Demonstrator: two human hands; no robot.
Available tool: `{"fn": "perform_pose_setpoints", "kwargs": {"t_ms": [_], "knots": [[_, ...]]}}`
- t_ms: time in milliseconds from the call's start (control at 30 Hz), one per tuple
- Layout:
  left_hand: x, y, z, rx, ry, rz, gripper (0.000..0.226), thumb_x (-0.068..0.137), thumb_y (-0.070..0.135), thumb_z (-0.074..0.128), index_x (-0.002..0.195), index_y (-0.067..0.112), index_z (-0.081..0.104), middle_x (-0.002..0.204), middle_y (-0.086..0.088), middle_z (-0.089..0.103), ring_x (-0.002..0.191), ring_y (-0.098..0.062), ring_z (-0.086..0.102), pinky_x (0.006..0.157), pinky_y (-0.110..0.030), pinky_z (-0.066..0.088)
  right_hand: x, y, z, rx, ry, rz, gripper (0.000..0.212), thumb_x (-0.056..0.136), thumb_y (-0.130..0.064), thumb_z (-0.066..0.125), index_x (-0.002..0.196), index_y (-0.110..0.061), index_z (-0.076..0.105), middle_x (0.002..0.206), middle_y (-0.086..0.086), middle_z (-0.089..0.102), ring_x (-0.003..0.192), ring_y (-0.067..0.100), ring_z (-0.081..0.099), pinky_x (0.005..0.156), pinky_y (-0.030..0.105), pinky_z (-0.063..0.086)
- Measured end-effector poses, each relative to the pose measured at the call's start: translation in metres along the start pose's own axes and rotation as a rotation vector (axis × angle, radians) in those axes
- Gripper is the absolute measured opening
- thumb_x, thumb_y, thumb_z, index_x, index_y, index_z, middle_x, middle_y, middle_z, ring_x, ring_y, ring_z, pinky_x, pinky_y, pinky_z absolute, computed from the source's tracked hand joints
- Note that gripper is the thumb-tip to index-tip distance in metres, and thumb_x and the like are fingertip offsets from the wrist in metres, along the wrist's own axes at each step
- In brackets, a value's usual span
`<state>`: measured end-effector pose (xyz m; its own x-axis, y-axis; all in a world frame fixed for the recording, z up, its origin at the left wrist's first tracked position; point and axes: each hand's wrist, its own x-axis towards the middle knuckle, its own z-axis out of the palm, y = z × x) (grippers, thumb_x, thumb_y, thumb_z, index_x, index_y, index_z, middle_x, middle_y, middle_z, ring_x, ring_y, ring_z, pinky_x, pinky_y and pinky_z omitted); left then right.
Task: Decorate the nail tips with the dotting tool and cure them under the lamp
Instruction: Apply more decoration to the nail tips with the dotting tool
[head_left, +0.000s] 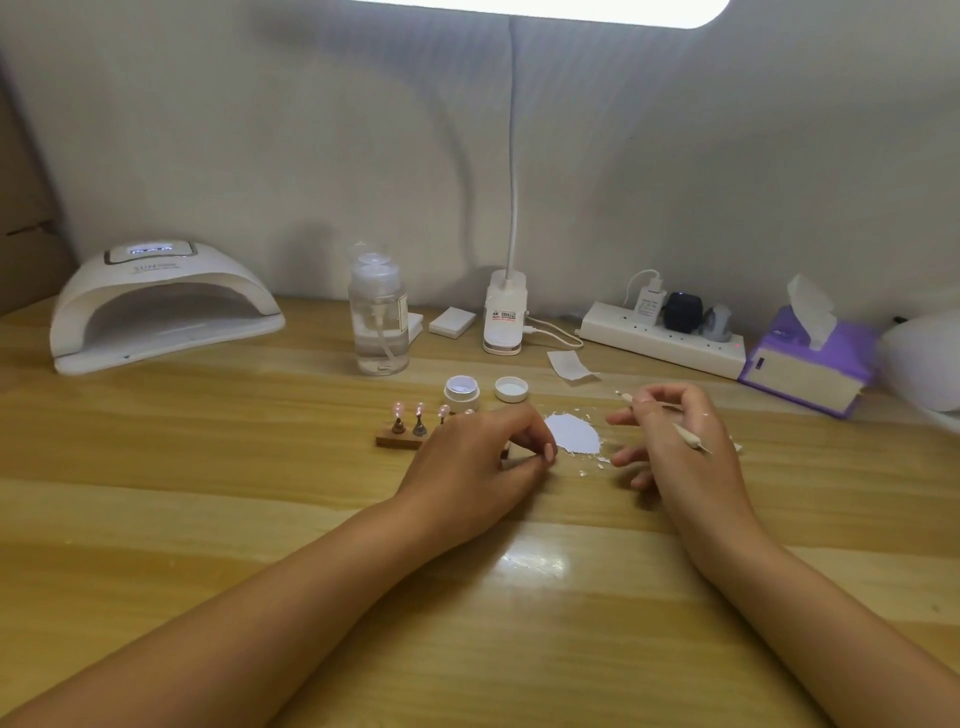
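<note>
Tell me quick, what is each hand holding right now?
Left hand: fingers curled, pinching a small nail tip holder, mostly hidden.
Right hand: holds the dotting tool between thumb and fingers.

Both bare forearms reach in from the near edge, angling toward the middle. The left hand (483, 457) is palm down, fingers curled under, pinching a small piece (504, 453). Just to its right, the right hand (675, 452) grips the dotting tool (687, 435), its other fingers loosely spread.
</note>
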<state>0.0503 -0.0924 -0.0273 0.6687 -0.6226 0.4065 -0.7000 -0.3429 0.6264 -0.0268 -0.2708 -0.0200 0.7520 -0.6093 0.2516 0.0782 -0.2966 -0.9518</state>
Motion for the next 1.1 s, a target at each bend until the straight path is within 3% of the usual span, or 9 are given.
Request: {"fn": "perform_pose_setpoints", "kwargs": {"t_ms": [167, 267, 367, 467, 600, 800, 967, 1100], "knots": [[0.000, -0.001, 0.001, 0.009, -0.004, -0.019, 0.007, 0.087, 0.030, 0.070, 0.086, 0.035, 0.067, 0.091, 0.027, 0.068, 0.077, -0.002, 0.059, 0.075, -0.035, 0.052, -0.007, -0.008, -0.003, -0.067, -0.029, -0.145, 0.010, 0.094, -0.024, 0.066, 0.098, -0.019, 0.058, 0.081, 0.000, 0.066, 0.053, 0.005, 0.059, 0.046, 0.023, 0.045], [0.001, -0.001, 0.000, -0.002, -0.019, -0.014, 0.009, 0.087, 0.029, 0.071, 0.085, 0.037, 0.067, 0.091, 0.027, 0.069, 0.074, 0.001, 0.057, 0.073, -0.031, 0.051, -0.007, -0.013, -0.003, 0.024, 0.015, -0.046, 0.025, 0.092, -0.028, 0.068, 0.090, -0.008, 0.053, 0.063, 0.001, 0.060, 0.046, 0.006, 0.049, 0.044, 0.022, 0.039], [0.002, 0.000, -0.001, -0.005, -0.042, -0.003, 0.013, 0.087, 0.026, 0.070, 0.084, 0.038, 0.069, 0.093, 0.024, 0.071, 0.077, 0.004, 0.058, 0.069, -0.025, 0.045, -0.006, -0.016, 0.002, 0.178, 0.004, 0.094, 0.018, 0.093, -0.021, 0.067, 0.090, -0.012, 0.051, 0.052, -0.003, 0.057, 0.040, 0.004, 0.045, 0.037, 0.017, 0.034], [0.002, 0.001, -0.001, -0.001, -0.046, -0.005, 0.011, 0.087, 0.026, 0.070, 0.085, 0.037, 0.071, 0.093, 0.025, 0.071, 0.073, 0.004, 0.057, 0.070, -0.029, 0.048, -0.012, -0.015, 0.008, 0.265, -0.044, 0.158, 0.012, 0.094, -0.017, 0.061, 0.087, -0.015, 0.051, 0.053, -0.002, 0.062, 0.040, 0.006, 0.047, 0.035, 0.016, 0.033], [0.002, 0.002, -0.002, 0.026, -0.049, 0.006, 0.017, 0.085, 0.028, 0.071, 0.081, 0.045, 0.068, 0.088, 0.029, 0.069, 0.061, 0.009, 0.051, 0.069, -0.028, 0.047, -0.019, -0.016, 0.012, 0.240, -0.111, 0.103, 0.019, 0.093, -0.026, 0.066, 0.083, -0.016, 0.055, 0.062, 0.002, 0.068, 0.045, 0.007, 0.052, 0.039, 0.015, 0.036], [0.002, 0.001, -0.002, 0.001, -0.050, 0.011, 0.019, 0.085, 0.025, 0.071, 0.081, 0.043, 0.067, 0.090, 0.025, 0.071, 0.066, 0.007, 0.053, 0.065, -0.025, 0.043, -0.020, -0.018, 0.012, 0.176, -0.147, 0.104, 0.023, 0.090, -0.016, 0.067, 0.077, -0.013, 0.048, 0.055, 0.005, 0.065, 0.043, 0.010, 0.052, 0.040, 0.018, 0.040], [0.000, 0.003, -0.002, -0.025, -0.027, 0.007, 0.022, 0.084, 0.021, 0.073, 0.079, 0.040, 0.063, 0.087, 0.022, 0.071, 0.063, 0.022, 0.052, 0.067, -0.018, 0.037, -0.022, -0.018, 0.015, 0.067, -0.186, 0.096, 0.019, 0.077, -0.008, 0.062, 0.067, -0.012, 0.046, 0.051, 0.009, 0.063, 0.040, 0.010, 0.048, 0.040, 0.020, 0.038], [0.001, 0.001, -0.001, -0.022, -0.033, -0.004, 0.016, 0.083, 0.023, 0.074, 0.080, 0.037, 0.067, 0.089, 0.020, 0.073, 0.063, 0.019, 0.052, 0.065, -0.021, 0.037, -0.022, -0.017, 0.015, 0.039, -0.194, 0.088, 0.018, 0.076, -0.010, 0.062, 0.068, -0.013, 0.046, 0.054, 0.011, 0.066, 0.042, 0.011, 0.050, 0.043, 0.021, 0.040]]}}
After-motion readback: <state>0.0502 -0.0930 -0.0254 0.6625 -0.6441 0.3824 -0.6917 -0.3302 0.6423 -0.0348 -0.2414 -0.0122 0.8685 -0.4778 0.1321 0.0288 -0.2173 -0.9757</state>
